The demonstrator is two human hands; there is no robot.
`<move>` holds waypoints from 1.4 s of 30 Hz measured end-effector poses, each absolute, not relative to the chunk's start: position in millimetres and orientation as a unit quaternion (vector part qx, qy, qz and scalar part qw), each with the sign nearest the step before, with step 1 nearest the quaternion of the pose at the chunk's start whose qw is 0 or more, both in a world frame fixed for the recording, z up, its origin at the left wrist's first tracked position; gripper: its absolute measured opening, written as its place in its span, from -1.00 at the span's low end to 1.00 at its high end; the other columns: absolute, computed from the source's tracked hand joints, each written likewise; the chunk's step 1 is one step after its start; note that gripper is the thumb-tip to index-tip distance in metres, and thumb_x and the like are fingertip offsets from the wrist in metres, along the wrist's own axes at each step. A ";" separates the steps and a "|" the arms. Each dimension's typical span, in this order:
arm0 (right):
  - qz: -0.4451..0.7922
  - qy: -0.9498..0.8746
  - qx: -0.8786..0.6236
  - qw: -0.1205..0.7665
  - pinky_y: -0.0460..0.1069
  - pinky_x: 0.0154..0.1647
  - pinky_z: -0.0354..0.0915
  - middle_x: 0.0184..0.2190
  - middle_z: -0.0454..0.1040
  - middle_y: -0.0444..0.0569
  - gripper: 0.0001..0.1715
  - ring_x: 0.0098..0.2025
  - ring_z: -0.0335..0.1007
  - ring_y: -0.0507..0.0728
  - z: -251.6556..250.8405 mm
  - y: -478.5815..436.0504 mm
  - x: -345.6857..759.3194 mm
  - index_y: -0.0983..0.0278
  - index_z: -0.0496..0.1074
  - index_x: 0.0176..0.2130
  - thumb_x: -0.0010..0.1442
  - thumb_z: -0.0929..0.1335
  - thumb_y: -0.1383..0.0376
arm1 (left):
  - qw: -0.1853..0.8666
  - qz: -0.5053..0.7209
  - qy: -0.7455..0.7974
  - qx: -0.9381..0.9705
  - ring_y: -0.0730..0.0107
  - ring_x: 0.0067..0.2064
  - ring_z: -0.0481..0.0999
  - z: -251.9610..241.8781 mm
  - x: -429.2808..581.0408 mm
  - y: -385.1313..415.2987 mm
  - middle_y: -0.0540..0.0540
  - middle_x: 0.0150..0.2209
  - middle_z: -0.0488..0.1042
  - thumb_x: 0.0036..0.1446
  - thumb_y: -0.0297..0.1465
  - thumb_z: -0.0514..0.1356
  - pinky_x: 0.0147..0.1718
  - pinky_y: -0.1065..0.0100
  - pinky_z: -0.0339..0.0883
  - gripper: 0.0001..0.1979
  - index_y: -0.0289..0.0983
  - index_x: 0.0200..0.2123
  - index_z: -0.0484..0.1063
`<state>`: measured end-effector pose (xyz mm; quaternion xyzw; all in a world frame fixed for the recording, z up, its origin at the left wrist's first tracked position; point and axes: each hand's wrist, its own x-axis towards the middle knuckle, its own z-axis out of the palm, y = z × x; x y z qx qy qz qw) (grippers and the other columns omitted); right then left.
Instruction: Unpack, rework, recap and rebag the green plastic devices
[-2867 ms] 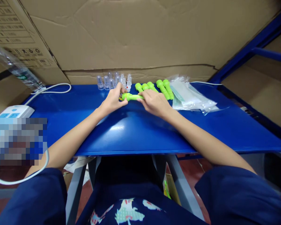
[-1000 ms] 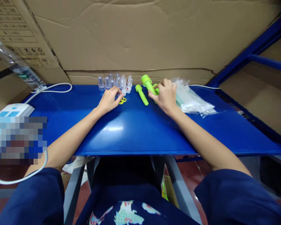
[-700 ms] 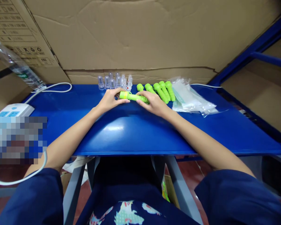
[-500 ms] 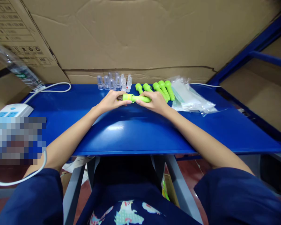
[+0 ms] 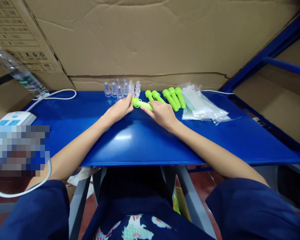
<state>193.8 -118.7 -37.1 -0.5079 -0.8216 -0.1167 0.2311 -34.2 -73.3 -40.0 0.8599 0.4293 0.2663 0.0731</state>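
Observation:
A lime-green flashlight [image 5: 143, 105] is held above the blue table between both my hands, its left end higher than its right. My left hand [image 5: 120, 108] has its fingers closed round the head end, which is mostly hidden. Wrapped about the barrel is my right hand [image 5: 163, 114], covering the tail end. Just behind my hands lie several more green flashlights [image 5: 170, 98], heads toward the back. Left of them stand several small clear plastic bottle-shaped pieces [image 5: 114, 90], one with a red dot.
Clear plastic bags [image 5: 202, 106] lie right of the flashlights on the blue table [image 5: 145, 146]. A cardboard sheet [image 5: 150, 40] walls off the back. At left are a white power strip [image 5: 22, 118], its cable [image 5: 67, 90] and a plastic bottle [image 5: 25, 78]. A blue metal frame [image 5: 262, 63] rises at right.
My left fingers have closed further round the flashlight's head, hiding its yellow ring more. The flashlight has tipped, its left end up, and my right hand has turned with it.

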 end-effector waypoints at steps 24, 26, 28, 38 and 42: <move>-0.035 -0.858 -0.442 0.260 0.06 -0.28 0.27 -0.29 0.64 0.15 -0.31 -0.29 0.51 0.26 -34.8 -102.1 215.5 0.31 0.64 -0.11 0.45 0.23 -0.17 | 0.159 0.389 0.287 0.861 0.21 0.17 0.61 -37.3 -39.3 -80.1 -0.30 0.15 0.59 0.40 -0.26 0.11 0.09 0.20 0.49 -0.62 -0.24 0.21 0.30; -0.009 -0.858 -0.440 0.266 0.06 -0.27 0.27 -0.30 0.64 0.15 -0.29 -0.31 0.51 0.25 -32.8 -103.0 215.2 0.30 0.65 -0.10 0.44 0.24 -0.20 | 0.197 0.394 0.273 0.855 0.19 0.23 0.59 -32.7 -37.3 -86.1 -0.27 0.21 0.57 0.39 -0.20 0.14 0.13 0.18 0.49 -0.55 -0.21 0.26 0.33; 0.018 -0.856 -0.439 0.272 0.07 -0.26 0.27 -0.31 0.64 0.14 -0.28 -0.32 0.50 0.24 -29.1 -104.7 215.0 0.29 0.66 -0.11 0.43 0.24 -0.21 | 0.207 0.394 0.273 0.853 0.14 0.20 0.61 -27.9 -36.0 -91.3 -0.26 0.19 0.60 0.34 -0.11 0.22 0.13 0.17 0.50 -0.52 -0.22 0.21 0.46; 0.171 -0.846 -0.404 0.304 0.01 -0.36 0.16 -0.52 0.50 0.00 -0.12 -0.47 0.25 0.08 -15.6 -101.7 226.5 0.36 0.71 -0.16 0.26 0.32 -0.36 | 0.311 0.417 0.317 0.793 0.08 -0.05 0.74 -22.4 -40.4 -90.5 -0.25 -0.07 0.72 -0.13 0.03 0.55 0.06 0.10 0.64 -0.26 -0.34 0.03 0.68; 0.199 -0.842 -0.405 0.294 0.01 -0.36 0.15 -0.52 0.48 -0.01 -0.16 -0.45 0.24 0.07 -13.4 -100.4 226.7 0.37 0.71 -0.14 0.25 0.35 -0.32 | 0.325 0.418 0.319 0.786 0.02 -0.03 0.74 -20.7 -41.2 -90.7 -0.29 -0.05 0.72 -0.17 0.00 0.58 0.10 0.04 0.64 -0.26 -0.36 0.01 0.69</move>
